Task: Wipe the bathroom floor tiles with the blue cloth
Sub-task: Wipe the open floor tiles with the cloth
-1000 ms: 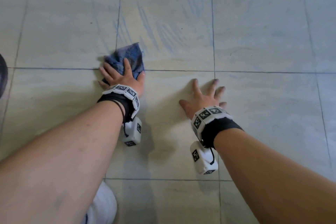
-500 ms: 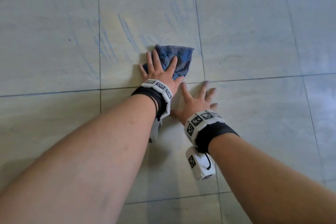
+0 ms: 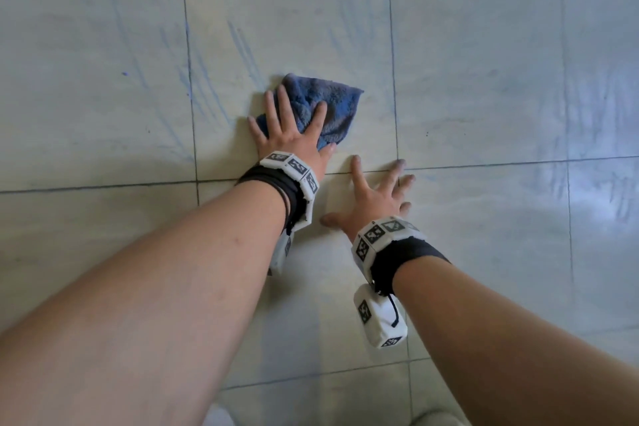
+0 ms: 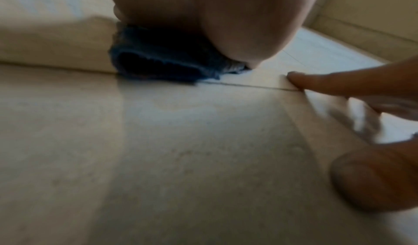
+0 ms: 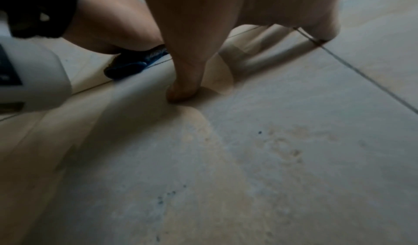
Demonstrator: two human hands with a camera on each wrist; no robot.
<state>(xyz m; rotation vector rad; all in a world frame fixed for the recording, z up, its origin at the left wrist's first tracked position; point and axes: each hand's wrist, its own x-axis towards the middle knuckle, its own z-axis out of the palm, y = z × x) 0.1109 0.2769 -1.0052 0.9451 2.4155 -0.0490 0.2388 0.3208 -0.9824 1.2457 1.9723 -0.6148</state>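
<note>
A crumpled blue cloth (image 3: pixel 332 107) lies on the pale floor tiles (image 3: pixel 484 79), just above a grout line. My left hand (image 3: pixel 294 128) presses flat on the cloth with straight, spread fingers; the cloth's right part sticks out from under it. In the left wrist view the cloth (image 4: pixel 158 59) bunches dark under the palm. My right hand (image 3: pixel 377 197) rests flat on the bare tile just right of and below the cloth, fingers spread, holding nothing. The right wrist view shows the cloth (image 5: pixel 133 64) past my thumb (image 5: pixel 181 91).
Faint blue streaks (image 3: pixel 242 52) mark the tiles above and left of the cloth. Grout lines cross the floor. A wall base (image 4: pixel 361 39) shows at the far right in the left wrist view. A bright sheen (image 3: pixel 594 190) lies on the tiles to the right.
My left hand slid the cloth rightward from the left tile's edge toward the right hand, then held about there. The right hand stayed planted on the tile.
</note>
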